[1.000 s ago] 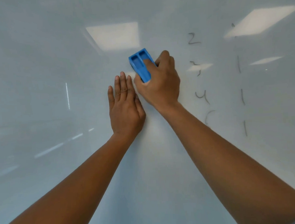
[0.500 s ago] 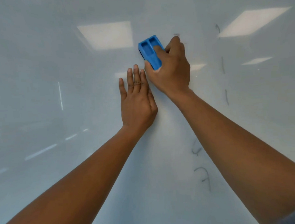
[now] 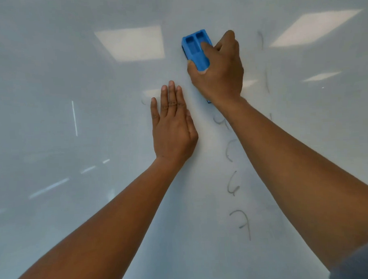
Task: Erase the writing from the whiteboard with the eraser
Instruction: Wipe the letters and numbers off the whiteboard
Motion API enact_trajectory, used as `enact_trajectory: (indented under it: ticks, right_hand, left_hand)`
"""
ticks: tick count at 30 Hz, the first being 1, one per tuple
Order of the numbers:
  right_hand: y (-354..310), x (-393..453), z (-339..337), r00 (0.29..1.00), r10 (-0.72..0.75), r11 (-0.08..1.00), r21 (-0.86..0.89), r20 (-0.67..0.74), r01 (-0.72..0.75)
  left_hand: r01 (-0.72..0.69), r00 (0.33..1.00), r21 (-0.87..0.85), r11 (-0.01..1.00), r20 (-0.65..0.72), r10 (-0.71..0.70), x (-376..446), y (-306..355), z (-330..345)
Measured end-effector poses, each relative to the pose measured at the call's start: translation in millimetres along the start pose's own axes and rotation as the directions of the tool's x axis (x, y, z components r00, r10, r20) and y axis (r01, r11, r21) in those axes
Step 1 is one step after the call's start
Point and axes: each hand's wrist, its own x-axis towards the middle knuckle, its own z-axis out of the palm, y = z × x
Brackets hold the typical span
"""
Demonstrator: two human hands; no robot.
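A blue plastic eraser lies flat against the whiteboard near the top centre. My right hand grips it, fingers curled over its lower half. My left hand rests flat on the board below and to the left, fingers straight and together. Faint grey written marks run in a column beside my right forearm. More thin strokes stand to the right of my right hand.
The whiteboard fills the whole view. Ceiling light reflections show on its glossy surface at the top left and at the top right. A faint smudge sits left of my left hand's fingertips.
My right hand has carried the eraser up and to the right over the column's upper figures, which no longer show. My left hand stayed flat on the board. The view shifted, showing more marks lower down.
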Motion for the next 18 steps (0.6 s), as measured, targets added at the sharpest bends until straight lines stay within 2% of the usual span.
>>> enact_trajectory:
  ticks: [2,5,10,12,14,18]
  right_hand:
    - [0,-26,-2,0.996,-0.085,0.995,0.044,0.018,0.084]
    - [20,-59,-14,0.997,-0.081,0.994,0.066,-0.011,0.082]
    - [47,-37,-35,0.973,0.199,0.979,0.071,-0.117,-0.191]
    - [42,-20,-33,0.967,0.230,0.971,0.097,-0.111,-0.219]
    - [29,-13,-25,0.982,0.179,0.981,0.084,-0.064,-0.173]
    - [2,-49,-11,1.000,-0.017,0.998,0.060,0.008,0.017]
  left_hand:
    - [0.001,1.000,-0.012,1.000,-0.004,-0.001,-1,0,-1]
    - [-0.004,1.000,-0.021,1.000,-0.016,0.004,-4,0,-2]
    - [0.022,0.999,-0.024,0.999,-0.034,-0.022,-7,3,1]
    - [0.034,0.999,-0.018,0.999,-0.040,-0.034,-9,5,3]
    - [0.043,0.998,-0.015,0.999,-0.046,-0.044,-10,6,4]
    - [0.025,0.999,-0.028,0.999,-0.025,-0.025,-9,5,1]
